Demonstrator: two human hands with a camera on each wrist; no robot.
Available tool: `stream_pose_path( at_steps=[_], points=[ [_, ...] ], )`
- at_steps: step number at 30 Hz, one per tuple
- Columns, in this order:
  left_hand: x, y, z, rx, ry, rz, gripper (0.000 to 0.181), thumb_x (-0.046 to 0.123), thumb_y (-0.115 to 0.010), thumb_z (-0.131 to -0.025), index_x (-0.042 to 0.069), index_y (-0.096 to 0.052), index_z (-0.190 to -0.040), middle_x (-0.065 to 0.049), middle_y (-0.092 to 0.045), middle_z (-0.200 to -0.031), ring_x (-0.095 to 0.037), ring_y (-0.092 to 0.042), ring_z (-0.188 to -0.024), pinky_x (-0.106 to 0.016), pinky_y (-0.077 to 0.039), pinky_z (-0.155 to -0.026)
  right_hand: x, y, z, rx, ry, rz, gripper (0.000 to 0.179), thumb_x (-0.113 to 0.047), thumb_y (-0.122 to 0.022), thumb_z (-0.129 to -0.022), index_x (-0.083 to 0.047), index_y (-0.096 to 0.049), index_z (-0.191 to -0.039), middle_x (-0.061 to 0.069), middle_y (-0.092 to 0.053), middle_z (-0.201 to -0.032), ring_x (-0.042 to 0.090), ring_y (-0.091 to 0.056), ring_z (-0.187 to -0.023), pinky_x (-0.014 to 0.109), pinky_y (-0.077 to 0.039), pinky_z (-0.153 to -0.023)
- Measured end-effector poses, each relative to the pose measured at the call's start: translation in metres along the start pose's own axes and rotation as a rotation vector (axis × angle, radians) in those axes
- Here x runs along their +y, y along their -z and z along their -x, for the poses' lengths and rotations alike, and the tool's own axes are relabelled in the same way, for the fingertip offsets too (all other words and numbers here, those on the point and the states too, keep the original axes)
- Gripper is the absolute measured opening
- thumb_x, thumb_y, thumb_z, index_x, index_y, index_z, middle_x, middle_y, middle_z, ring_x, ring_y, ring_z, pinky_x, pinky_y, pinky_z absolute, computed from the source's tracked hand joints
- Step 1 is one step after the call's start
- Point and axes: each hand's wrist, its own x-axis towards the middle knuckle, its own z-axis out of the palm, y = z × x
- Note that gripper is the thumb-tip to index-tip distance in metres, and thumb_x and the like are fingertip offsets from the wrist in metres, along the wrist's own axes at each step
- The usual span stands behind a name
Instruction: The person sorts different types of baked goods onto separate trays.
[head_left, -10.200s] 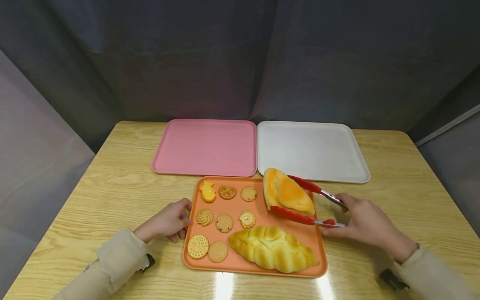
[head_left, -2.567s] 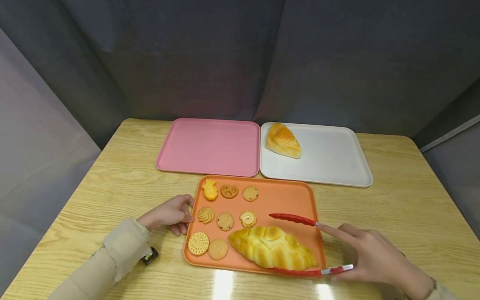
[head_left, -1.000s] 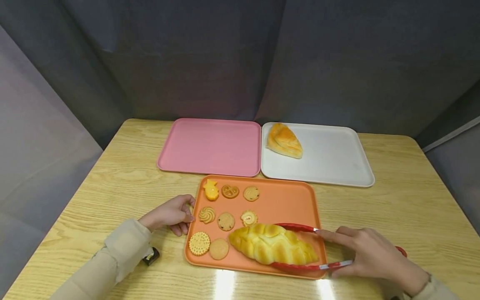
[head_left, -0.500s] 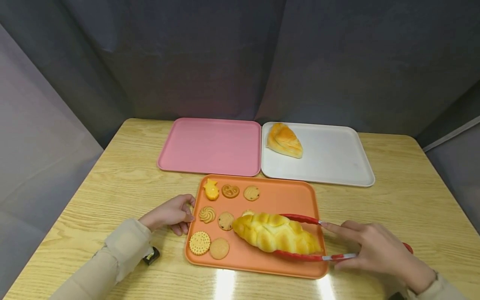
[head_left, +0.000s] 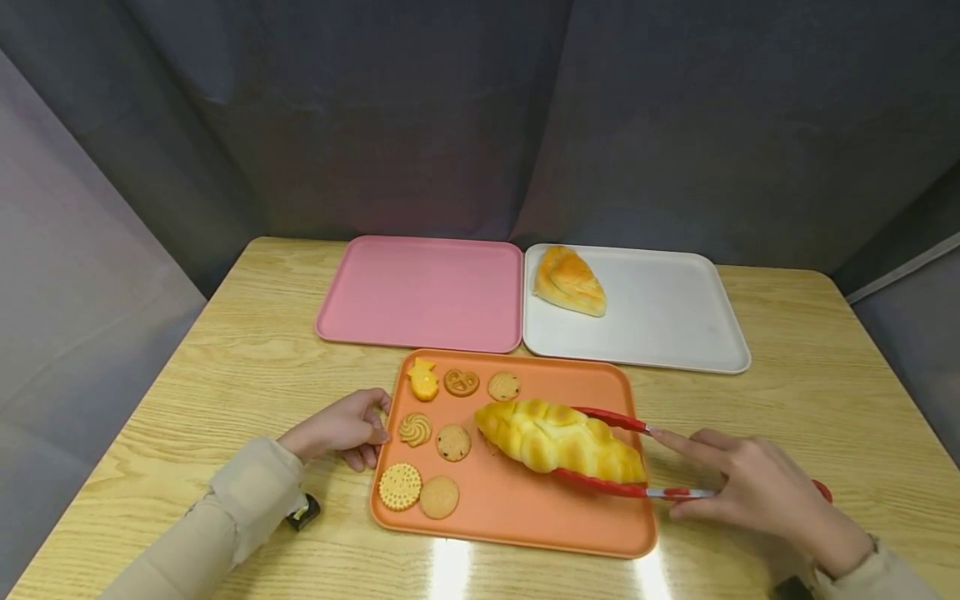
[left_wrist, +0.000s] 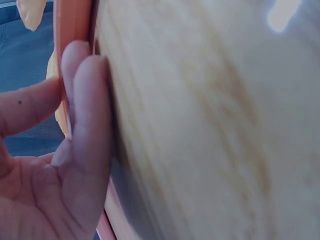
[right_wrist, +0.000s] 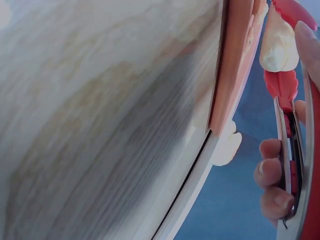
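My left hand [head_left: 345,429] pinches the left edge of an orange tray [head_left: 517,521]. In the left wrist view the thumb presses on the rim of the tray [left_wrist: 70,22], with fingers along its outer side. My right hand [head_left: 750,483] grips red-tipped metal tongs [head_left: 600,485], whose arms clasp a braided loaf [head_left: 558,442] from both sides. The right wrist view has the loaf [right_wrist: 280,45] above the tray's rim, between the red tips of the tongs [right_wrist: 281,85]. The loaf hides one scalloped cookie beneath it.
Several cookies, including a pretzel shape [head_left: 461,382] and a pineapple shape [head_left: 423,381], lie on the orange tray's left half. Behind it stand a pink tray [head_left: 427,292] and a white tray [head_left: 667,308] with a folded pastry [head_left: 570,282] at its left.
The folded pastry went from the tongs onto the white tray. The tongs then opened around the braided loaf, closed on it and raised it, moving back and slightly right. My left hand stayed put.
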Motion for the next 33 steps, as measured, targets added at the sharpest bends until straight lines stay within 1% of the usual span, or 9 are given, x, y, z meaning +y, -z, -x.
stream_pose_path(
  at_steps=[4,9,14,16,21,25,31,33],
  points=[
    [0.000,0.000,0.000,0.002,0.001,-0.002,0.022,-0.001,-0.052,-0.087,-0.001,-0.040,-0.106,-0.012,-0.056,-0.061,-0.015,-0.054,-0.043,-0.029,-0.047,-0.038,0.003,0.002,-0.001,0.038,0.003,0.020,0.078,-0.052,-0.080,-0.053,-0.023,-0.060,-0.122,-0.009,-0.056,-0.079,-0.007,-0.036,-0.054,0.012,-0.033,-0.044],
    [-0.001,0.000,0.000,0.001,0.001,-0.006,0.022,-0.001,-0.051,-0.087,-0.001,-0.040,-0.106,-0.013,-0.056,-0.062,-0.015,-0.054,-0.044,-0.029,-0.047,-0.039,0.007,0.005,-0.003,0.067,-0.015,0.029,0.079,-0.051,-0.081,-0.050,-0.023,-0.061,-0.121,-0.010,-0.056,-0.077,-0.007,-0.038,-0.053,0.012,-0.033,-0.044],
    [-0.001,0.000,0.000,0.000,-0.004,-0.013,0.021,-0.002,-0.051,-0.087,-0.001,-0.040,-0.105,-0.013,-0.056,-0.063,-0.015,-0.054,-0.044,-0.030,-0.048,-0.039,0.013,0.006,-0.003,0.128,-0.026,0.052,0.081,-0.050,-0.082,-0.048,-0.021,-0.062,-0.120,-0.011,-0.052,-0.071,-0.006,-0.032,-0.050,0.011,-0.029,-0.043],
    [-0.001,0.000,0.000,-0.002,-0.002,-0.012,0.021,-0.002,-0.051,-0.087,-0.001,-0.040,-0.105,-0.013,-0.056,-0.063,-0.015,-0.054,-0.044,-0.030,-0.048,-0.039,0.016,0.006,-0.003,0.151,-0.035,0.071,0.082,-0.051,-0.082,-0.048,-0.020,-0.061,-0.121,-0.010,-0.051,-0.070,-0.005,-0.028,-0.048,0.012,-0.026,-0.042],
    [-0.002,0.000,0.000,-0.006,-0.004,-0.010,0.021,-0.002,-0.051,-0.087,-0.001,-0.040,-0.105,-0.013,-0.056,-0.063,-0.016,-0.055,-0.044,-0.030,-0.048,-0.040,0.021,0.007,-0.002,0.196,-0.069,0.108,0.083,-0.054,-0.079,-0.050,-0.019,-0.060,-0.123,-0.005,-0.054,-0.072,-0.003,-0.026,-0.047,0.016,-0.026,-0.039],
    [-0.003,0.000,0.000,-0.006,-0.004,-0.013,0.021,-0.002,-0.051,-0.087,-0.001,-0.040,-0.105,-0.013,-0.057,-0.063,-0.016,-0.055,-0.044,-0.031,-0.048,-0.040,0.025,0.009,-0.003,0.221,-0.094,0.127,0.084,-0.058,-0.077,-0.050,-0.019,-0.060,-0.122,-0.006,-0.050,-0.068,-0.002,-0.022,-0.047,0.016,-0.021,-0.040],
    [-0.003,0.000,-0.002,0.003,0.001,-0.011,0.021,-0.002,-0.051,-0.087,-0.001,-0.040,-0.106,-0.013,-0.057,-0.063,-0.016,-0.055,-0.044,-0.031,-0.048,-0.039,0.031,0.010,-0.004,0.263,-0.123,0.159,0.085,-0.063,-0.074,-0.052,-0.017,-0.060,-0.123,-0.006,-0.048,-0.065,-0.001,-0.025,-0.048,0.017,-0.020,-0.040],
    [-0.003,0.000,-0.002,0.005,0.007,-0.011,0.021,-0.002,-0.051,-0.087,-0.001,-0.040,-0.106,-0.013,-0.057,-0.063,-0.016,-0.055,-0.044,-0.030,-0.048,-0.039,0.036,0.009,-0.004,0.286,-0.119,0.172,0.084,-0.066,-0.070,-0.056,-0.014,-0.061,-0.121,-0.006,-0.047,-0.063,-0.002,-0.025,-0.048,0.017,-0.020,-0.039]
  ],
)
